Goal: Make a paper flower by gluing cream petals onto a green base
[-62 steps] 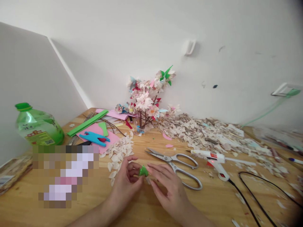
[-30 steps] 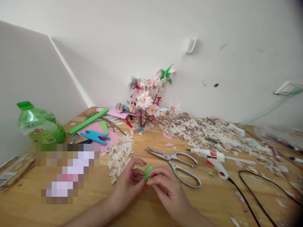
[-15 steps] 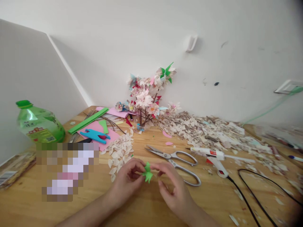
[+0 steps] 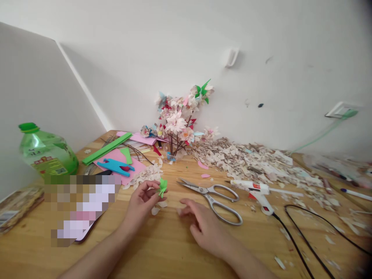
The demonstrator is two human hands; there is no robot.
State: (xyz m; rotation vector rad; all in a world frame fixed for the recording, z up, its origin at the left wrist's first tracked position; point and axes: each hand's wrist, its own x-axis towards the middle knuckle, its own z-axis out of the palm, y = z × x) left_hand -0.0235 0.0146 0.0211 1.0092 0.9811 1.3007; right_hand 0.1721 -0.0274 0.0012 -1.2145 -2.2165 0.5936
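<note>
Between its fingertips my left hand (image 4: 144,201) pinches a small green paper piece (image 4: 162,187) with pointed, petal-like ends. Two pale petals (image 4: 155,210) lie on the wood just right of that hand. My right hand (image 4: 200,224) hovers over the table to the right, fingers curled but apart, with nothing clearly seen in them. Beside it lie silver scissors (image 4: 209,195), blades spread and pointing to the left. Pale loose petals (image 4: 148,174) are heaped behind my left hand.
A bunch of paper flowers (image 4: 177,122) stands by the wall. To the right are a white glue gun (image 4: 252,186) with a black cable and a large pile of scraps (image 4: 244,159). At left are a green bottle (image 4: 48,153), blue clip-like tool (image 4: 116,167) and pink paper (image 4: 139,168).
My left hand has moved left and slightly away from me with the green piece. My right hand has come away from it, and the hands are farther apart.
</note>
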